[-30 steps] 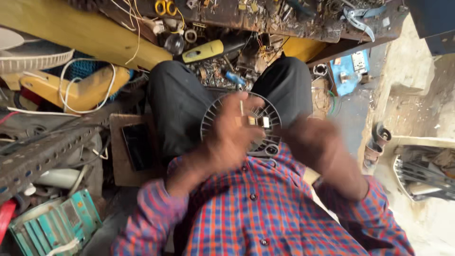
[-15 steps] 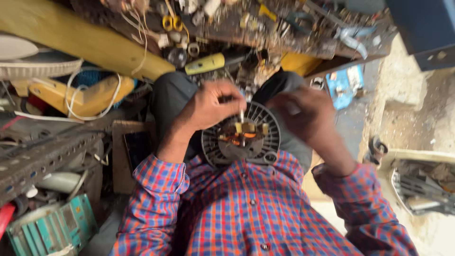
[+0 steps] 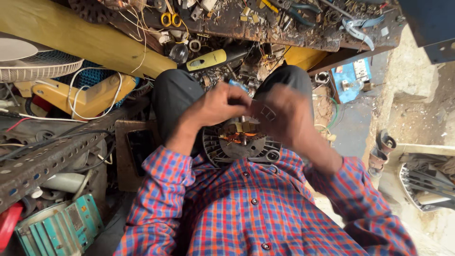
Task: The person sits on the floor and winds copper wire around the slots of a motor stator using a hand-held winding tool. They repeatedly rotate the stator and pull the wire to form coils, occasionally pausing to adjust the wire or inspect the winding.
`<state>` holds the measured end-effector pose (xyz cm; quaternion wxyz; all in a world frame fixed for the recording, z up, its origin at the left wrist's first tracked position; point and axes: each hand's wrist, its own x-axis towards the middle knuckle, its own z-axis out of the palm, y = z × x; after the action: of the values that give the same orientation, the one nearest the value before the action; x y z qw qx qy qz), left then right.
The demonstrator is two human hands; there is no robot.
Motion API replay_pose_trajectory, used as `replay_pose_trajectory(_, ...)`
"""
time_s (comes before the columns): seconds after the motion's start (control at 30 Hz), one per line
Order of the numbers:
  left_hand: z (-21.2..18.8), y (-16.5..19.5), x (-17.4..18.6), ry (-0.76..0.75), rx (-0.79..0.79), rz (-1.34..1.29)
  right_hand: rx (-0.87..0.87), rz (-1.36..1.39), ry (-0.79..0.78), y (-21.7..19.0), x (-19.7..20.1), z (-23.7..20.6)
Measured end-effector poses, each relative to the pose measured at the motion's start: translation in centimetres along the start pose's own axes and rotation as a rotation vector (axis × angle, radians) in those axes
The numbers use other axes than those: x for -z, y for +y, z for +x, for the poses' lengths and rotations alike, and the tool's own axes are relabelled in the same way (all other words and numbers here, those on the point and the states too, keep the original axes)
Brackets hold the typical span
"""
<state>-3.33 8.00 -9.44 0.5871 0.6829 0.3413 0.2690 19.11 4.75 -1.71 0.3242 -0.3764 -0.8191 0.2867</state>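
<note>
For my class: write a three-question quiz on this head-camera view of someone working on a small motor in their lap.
1. True or false: both hands are at the round grey ribbed motor housing with copper windings.
2. Which lies on the cluttered bench? A yellow-handled scissors; B a hammer; C a kettle.
3. Fill in: the shirt is red and blue ____.

Key: 1 true: left hand and right hand meet above it. 2 A. 3 checked.
</note>
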Motion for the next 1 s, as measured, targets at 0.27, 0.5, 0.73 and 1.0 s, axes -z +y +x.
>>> replay_pose_trajectory(0.27, -5.3, 7.8, -3.7, 0.368, -0.299, 0.409, 0.112, -0.106, -0.221, -0.6, 2.9, -6.9)
replay_pose_trajectory(0.5, -7.4, 6.9, -6.4, 0.326, -0.46, 0.992, -0.175, 0.105, -0.166, 3.6, 1.2, -3.3)
replay_pose_trajectory(0.73, -1.5, 7.8, -3.7, 0.479, -0.075, 0.091, -0.049, -0.263, 0.048, 6.1, -0.6, -0.5)
replay_pose_trajectory(1.0, -3.6, 9.0, -2.8, 0.385, -0.017, 0.009, 0.217, -0.164, -0.268, -2.6, 1.2, -4.8)
